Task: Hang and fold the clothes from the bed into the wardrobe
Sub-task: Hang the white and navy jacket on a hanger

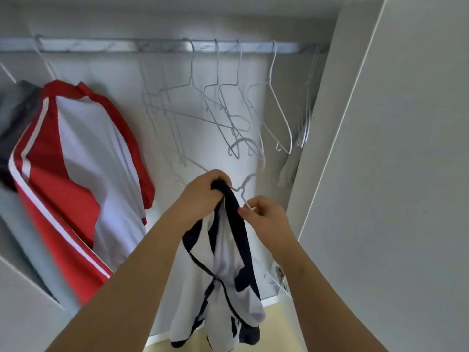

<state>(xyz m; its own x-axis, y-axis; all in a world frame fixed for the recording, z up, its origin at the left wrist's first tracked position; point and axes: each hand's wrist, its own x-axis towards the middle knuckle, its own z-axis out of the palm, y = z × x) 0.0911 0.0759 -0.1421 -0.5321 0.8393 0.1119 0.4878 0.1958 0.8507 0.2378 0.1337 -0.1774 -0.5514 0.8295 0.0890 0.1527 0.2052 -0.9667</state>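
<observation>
Person stood at the open wardrobe; the bed was out of view, so the number of clothes left there cannot be told. Done so far, by the look of it: a red-and-white jersey (83, 161) hung from the rail (101, 45) toward its left end, with a dark grey garment (17, 110) just left of it, partly cut off by the frame. Several empty wire hangers (228, 110) hung from the middle and right of the rail, so there was capacity for more. In hand: a white-and-navy garment (228, 275), held well below the rail, under its middle-right stretch, not yet hung. Left hand (200, 196) had its fingers curled tight round the garment's dark collar band, taking its weight; the rest drooped bunched. Right hand (266, 219), just right of the collar, pinched a white wire hanger (245, 201) between thumb and fingertips, other fingers loosely curled. Hanger was off the rail, its hook pointing up toward it. Whether the wire had entered the neck opening could not be made out. Judgement: mid-step, threading hanger into garment; hooking onto the rail remained, and no folded items were visible.
</observation>
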